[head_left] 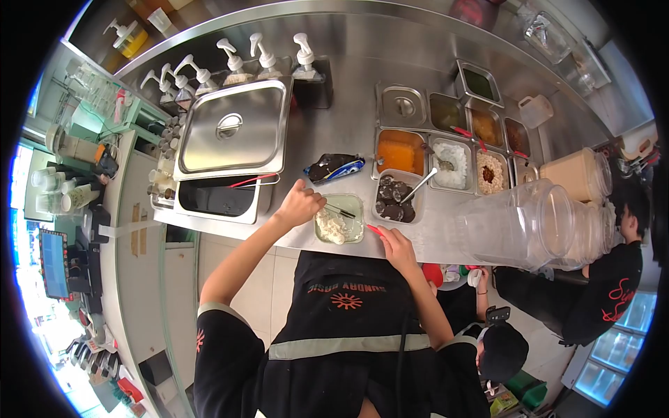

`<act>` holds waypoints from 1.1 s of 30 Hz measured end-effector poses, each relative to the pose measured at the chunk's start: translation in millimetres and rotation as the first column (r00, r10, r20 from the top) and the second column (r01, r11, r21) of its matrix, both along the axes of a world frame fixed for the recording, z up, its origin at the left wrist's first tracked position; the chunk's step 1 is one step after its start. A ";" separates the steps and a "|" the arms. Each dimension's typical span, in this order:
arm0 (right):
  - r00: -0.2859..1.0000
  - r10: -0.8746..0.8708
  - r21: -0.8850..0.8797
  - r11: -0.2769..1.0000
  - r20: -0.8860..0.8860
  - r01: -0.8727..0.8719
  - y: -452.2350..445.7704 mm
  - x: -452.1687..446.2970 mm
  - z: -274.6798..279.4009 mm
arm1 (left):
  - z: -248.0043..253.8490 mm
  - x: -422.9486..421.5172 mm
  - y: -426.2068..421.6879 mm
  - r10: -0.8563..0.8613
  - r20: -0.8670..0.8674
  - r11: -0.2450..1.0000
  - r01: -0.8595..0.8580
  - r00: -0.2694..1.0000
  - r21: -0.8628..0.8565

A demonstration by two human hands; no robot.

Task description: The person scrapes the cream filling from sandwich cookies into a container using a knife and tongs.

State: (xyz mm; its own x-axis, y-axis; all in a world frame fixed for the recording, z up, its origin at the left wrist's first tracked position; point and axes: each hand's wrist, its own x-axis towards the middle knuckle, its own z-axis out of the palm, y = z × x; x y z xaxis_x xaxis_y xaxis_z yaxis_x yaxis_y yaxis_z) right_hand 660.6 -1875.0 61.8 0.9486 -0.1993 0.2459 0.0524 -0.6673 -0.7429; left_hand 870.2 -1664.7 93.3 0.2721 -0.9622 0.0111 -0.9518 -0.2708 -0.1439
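Observation:
A small pale-green tub (357, 233) with white, lumpy food (333, 227) stands at the counter's front edge, in front of me. From the left, my left hand (302, 203) is closed at its rim on a thin utensil (340, 210), metal and dark, that reaches over the tub; its exact kind is unclear. My right hand (398, 249) is closed around a red-handled utensil (376, 230) at the tub's right side. What its far end looks like I cannot make out. Behind the tub lies an opened black-and-blue packet (335, 168).
Right of the tub sits a container of dark round cookies (394, 198) with a spoon. Beyond are topping pans (400, 152) and large clear jars (512, 226). A lidded steel pan (233, 129) and pump bottles (267, 56) stand left. Two other people are at the right.

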 end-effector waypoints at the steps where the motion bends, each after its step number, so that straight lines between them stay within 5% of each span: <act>1: 1.000 0.001 -0.006 1.000 0.000 -0.001 -0.1 0.1 -0.8 | 0.1 0.1 0.3 0.000 -0.003 1.000 0.000 1.000 -0.004; 17: 0.996 0.058 -0.219 0.973 -0.070 -0.072 -7.8 7.1 -37.4 | -2.6 5.8 1.4 -0.023 0.067 1.000 0.023 0.997 -0.002; 22: 1.000 0.013 -0.170 0.985 0.006 -0.011 -4.8 5.2 -33.0 | 19.3 -2.5 10.9 0.250 -0.198 0.965 -0.260 0.948 -0.028; 27: 0.993 0.047 -0.269 0.963 0.106 -0.017 4.0 6.4 -23.5 | 46.8 -18.4 26.0 0.503 -0.465 0.830 -0.556 0.728 0.027; 33: 0.996 -0.080 -0.146 0.986 0.042 0.085 13.6 17.3 -24.0 | 33.9 -17.3 40.8 0.643 -0.703 0.638 -0.721 0.304 0.271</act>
